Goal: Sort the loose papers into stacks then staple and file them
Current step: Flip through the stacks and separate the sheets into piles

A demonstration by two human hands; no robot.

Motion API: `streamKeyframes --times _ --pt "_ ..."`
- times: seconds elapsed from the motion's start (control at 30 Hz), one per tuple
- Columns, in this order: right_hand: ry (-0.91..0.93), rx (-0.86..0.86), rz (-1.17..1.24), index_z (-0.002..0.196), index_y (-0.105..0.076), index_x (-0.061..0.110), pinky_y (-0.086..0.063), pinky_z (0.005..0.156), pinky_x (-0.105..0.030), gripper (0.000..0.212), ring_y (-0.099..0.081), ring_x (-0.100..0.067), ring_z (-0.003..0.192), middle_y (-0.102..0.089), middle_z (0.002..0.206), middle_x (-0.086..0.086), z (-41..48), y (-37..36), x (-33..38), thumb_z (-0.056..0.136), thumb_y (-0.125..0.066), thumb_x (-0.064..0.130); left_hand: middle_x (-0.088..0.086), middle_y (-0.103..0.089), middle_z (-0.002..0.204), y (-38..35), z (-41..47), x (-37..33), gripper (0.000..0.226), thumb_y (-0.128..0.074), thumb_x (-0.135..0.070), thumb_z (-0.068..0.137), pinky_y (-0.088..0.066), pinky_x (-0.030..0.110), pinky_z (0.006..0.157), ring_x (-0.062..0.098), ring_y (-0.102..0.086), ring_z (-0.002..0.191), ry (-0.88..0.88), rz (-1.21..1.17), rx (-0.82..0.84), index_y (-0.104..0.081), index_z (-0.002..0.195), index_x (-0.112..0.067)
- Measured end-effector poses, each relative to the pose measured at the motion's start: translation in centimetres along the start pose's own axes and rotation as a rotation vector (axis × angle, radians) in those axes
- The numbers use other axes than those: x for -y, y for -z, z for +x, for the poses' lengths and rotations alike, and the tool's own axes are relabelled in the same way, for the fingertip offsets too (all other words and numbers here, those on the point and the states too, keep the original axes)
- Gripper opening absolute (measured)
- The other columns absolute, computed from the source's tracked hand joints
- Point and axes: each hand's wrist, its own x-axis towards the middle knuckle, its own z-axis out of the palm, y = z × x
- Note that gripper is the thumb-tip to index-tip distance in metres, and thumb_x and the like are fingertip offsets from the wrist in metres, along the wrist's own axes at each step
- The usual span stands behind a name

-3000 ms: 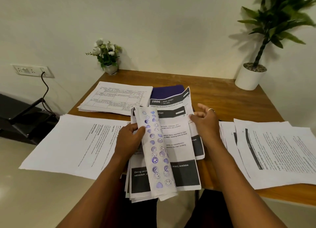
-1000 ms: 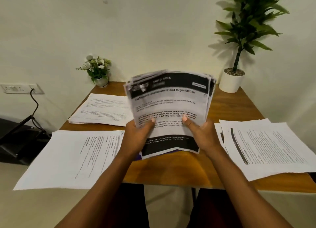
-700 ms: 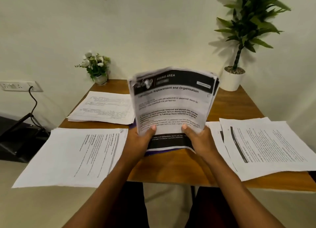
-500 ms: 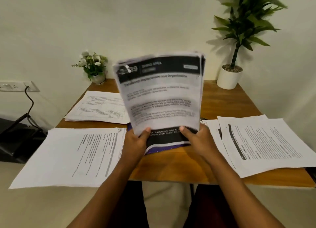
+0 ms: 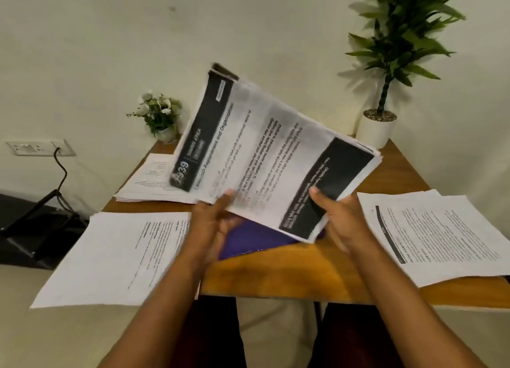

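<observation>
I hold a thick bundle of printed sheets with black header bands (image 5: 265, 149) above the middle of the wooden table (image 5: 317, 273), turned sideways and blurred. My right hand (image 5: 335, 215) grips its lower short edge, thumb on the black band. My left hand (image 5: 214, 224) is at the bundle's long lower edge, with its fingers fairly straight and the thumb tip touching the paper. A purple folder (image 5: 256, 240) lies flat under the bundle. Paper stacks lie at the near left (image 5: 118, 257), far left (image 5: 149, 180) and right (image 5: 441, 235).
A small flower pot (image 5: 162, 116) stands at the table's far left corner and a tall plant in a white pot (image 5: 378, 127) at the far right. The near-left and right stacks overhang the table edges. A wall socket with a black cable (image 5: 59, 157) is on the left.
The bundle went from lying loose on the table to held upright in both hands, then in the last half second rotated to lie sideways; my left hand slid along its edge.
</observation>
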Motion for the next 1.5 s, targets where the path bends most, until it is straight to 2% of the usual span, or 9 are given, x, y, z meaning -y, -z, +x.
streamKeyframes --times 0.1,0.2,0.3,0.57,0.77,1.07,1.2,1.33,1.5 --pt "0.052 0.001 -0.262 0.103 -0.063 0.022 -0.058 0.065 -0.026 0.017 -0.075 -0.014 0.082 -0.076 0.084 0.008 0.9 2.7 2.4 0.09 -0.074 0.024 0.012 -0.071 0.126 3.2 1.8 -5.6 0.07 -0.074 -0.029 0.083 -0.063 0.035 0.07 0.025 -0.074 0.104 -0.09 0.229 0.083 -0.051 0.147 -0.014" --pt "0.1 0.0 -0.408 0.117 -0.061 0.015 -0.054 0.068 -0.022 0.032 -0.071 -0.009 0.086 -0.072 0.1 0.005 2.1 3.7 3.3 0.09 -0.074 0.027 0.006 -0.074 0.121 3.6 2.9 -8.7 0.047 -0.068 -0.028 0.093 -0.063 0.04 0.073 0.024 -0.075 0.1 -0.067 0.52 0.24 -0.059 0.139 -0.03" --pt "0.109 0.045 -0.452 0.12 -0.057 0.015 -0.055 0.073 -0.028 0.038 -0.068 -0.012 0.094 -0.069 0.106 0.002 2.5 3.3 3.2 0.09 -0.073 0.029 0.004 -0.078 0.109 2.1 3.6 -8.7 0.025 -0.068 -0.017 0.095 -0.063 0.033 0.072 0.021 -0.077 0.094 -0.155 0.711 0.189 -0.068 0.12 -0.022" --pt "0.226 -0.036 -0.416 0.095 -0.055 0.033 -0.053 0.067 -0.022 0.015 -0.065 -0.006 0.084 -0.065 0.095 0.013 1.1 1.1 3.3 0.092 -0.07 0.033 -0.017 -0.077 0.094 0.6 2.9 -5.2 0.009 -0.065 -0.03 0.098 -0.062 0.024 0.068 0.01 -0.076 0.091 -0.335 0.646 0.0 -0.065 0.106 -0.035" --pt "0.065 -0.069 -0.564 0.128 -0.053 0.018 -0.049 0.076 -0.026 0.036 -0.057 -0.01 0.091 -0.058 0.106 0.006 -0.3 1.8 -1.8 0.097 -0.065 0.033 -0.012 -0.077 0.094 2.6 0.7 0.5 0.015 -0.064 -0.037 0.095 -0.061 0.025 0.064 0.015 -0.076 0.092 -0.182 0.678 -0.045 -0.064 0.11 -0.035" --pt "0.04 -0.086 -0.476 0.119 -0.049 0.025 -0.049 0.06 -0.018 0.026 -0.063 -0.008 0.087 -0.059 0.095 0.015 -0.8 2.1 -3.2 0.098 -0.062 0.032 -0.013 -0.076 0.092 3.4 -0.2 2.6 0.035 -0.064 -0.069 0.081 -0.065 0.035 0.066 0.016 -0.077 0.08 -0.13 0.784 -0.126 -0.064 0.102 -0.041" --pt "0.042 -0.102 -0.434 0.12 -0.05 0.026 -0.049 0.057 -0.014 0.027 -0.063 -0.005 0.083 -0.061 0.096 0.015 -1.0 2.3 -3.1 0.098 -0.063 0.032 -0.022 -0.07 0.084 3.4 -0.6 2.7 0.017 -0.061 -0.057 0.087 -0.059 0.021 0.057 0.006 -0.074 0.067 -0.17 0.878 -0.17 -0.06 0.093 -0.042" --pt "0.013 -0.113 -0.525 0.116 -0.044 0.028 -0.043 0.056 -0.011 0.025 -0.056 -0.003 0.073 -0.052 0.088 0.019 -1.9 2.3 -3.9 0.099 -0.062 0.031 -0.012 -0.071 0.079 3.8 -0.9 3.5 0.029 -0.06 -0.061 0.083 -0.064 0.038 0.059 0.017 -0.072 0.061 -0.119 0.943 -0.193 -0.06 0.083 -0.033" --pt "0.018 -0.109 -0.518 0.118 -0.047 0.026 -0.046 0.065 -0.016 0.027 -0.056 -0.008 0.086 -0.058 0.099 0.01 -1.1 2.6 -2.6 0.098 -0.065 0.029 -0.014 -0.067 0.074 2.9 -0.7 2.4 0.025 -0.063 -0.044 0.094 -0.043 0.01 0.04 -0.001 -0.065 0.047 -0.129 0.94 -0.189 -0.062 0.084 -0.022"
